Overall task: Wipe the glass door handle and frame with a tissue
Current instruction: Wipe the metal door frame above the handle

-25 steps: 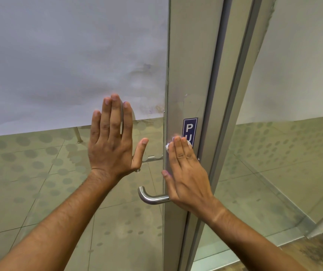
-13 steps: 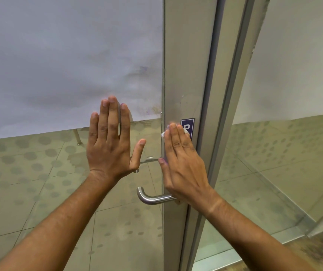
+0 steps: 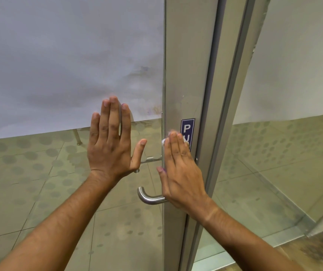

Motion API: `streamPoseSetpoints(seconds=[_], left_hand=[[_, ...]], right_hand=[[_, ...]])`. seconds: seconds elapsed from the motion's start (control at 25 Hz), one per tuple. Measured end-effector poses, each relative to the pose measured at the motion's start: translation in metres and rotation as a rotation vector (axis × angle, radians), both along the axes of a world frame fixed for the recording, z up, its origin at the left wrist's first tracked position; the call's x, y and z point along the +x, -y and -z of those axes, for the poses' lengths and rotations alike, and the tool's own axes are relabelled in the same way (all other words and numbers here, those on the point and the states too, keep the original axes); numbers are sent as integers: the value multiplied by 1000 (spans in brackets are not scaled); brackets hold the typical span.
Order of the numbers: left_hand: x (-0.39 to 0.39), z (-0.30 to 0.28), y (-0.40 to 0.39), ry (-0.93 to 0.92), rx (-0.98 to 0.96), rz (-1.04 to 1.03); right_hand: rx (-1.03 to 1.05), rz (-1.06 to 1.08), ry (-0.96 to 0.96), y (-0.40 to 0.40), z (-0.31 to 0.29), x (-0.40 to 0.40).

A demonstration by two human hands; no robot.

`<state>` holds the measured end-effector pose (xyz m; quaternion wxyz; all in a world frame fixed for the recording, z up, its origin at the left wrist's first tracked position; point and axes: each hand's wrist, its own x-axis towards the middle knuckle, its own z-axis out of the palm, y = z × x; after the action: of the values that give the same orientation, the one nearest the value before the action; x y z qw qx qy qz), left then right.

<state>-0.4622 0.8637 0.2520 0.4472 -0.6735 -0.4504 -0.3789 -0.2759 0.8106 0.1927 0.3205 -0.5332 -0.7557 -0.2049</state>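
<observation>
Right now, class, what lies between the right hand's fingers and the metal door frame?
A crumpled white tissue, pressed flat under the right hand against the door frame, seen in the head view.

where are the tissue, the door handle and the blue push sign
tissue (image 3: 164,141), head view, white edge showing past the right hand's fingertips
door handle (image 3: 147,198), head view, curved steel bend
blue push sign (image 3: 186,128), head view, on the letter P

floor: dotted tiles | metal leg standing on it
</observation>
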Motion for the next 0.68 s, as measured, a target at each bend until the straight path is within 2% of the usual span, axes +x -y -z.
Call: streamPoseSetpoints(seconds=[0.12,0.6,0.68], left_hand=[[-1,1,0,-12,-1,1],[-1,3,-4,-21,23,11],[0,4,-4,-20,26,6]], right_hand=[[-10,3,10,2,7,5],[174,41,-319,-16,-57,0],[178,14,-291,-16,-61,1]])
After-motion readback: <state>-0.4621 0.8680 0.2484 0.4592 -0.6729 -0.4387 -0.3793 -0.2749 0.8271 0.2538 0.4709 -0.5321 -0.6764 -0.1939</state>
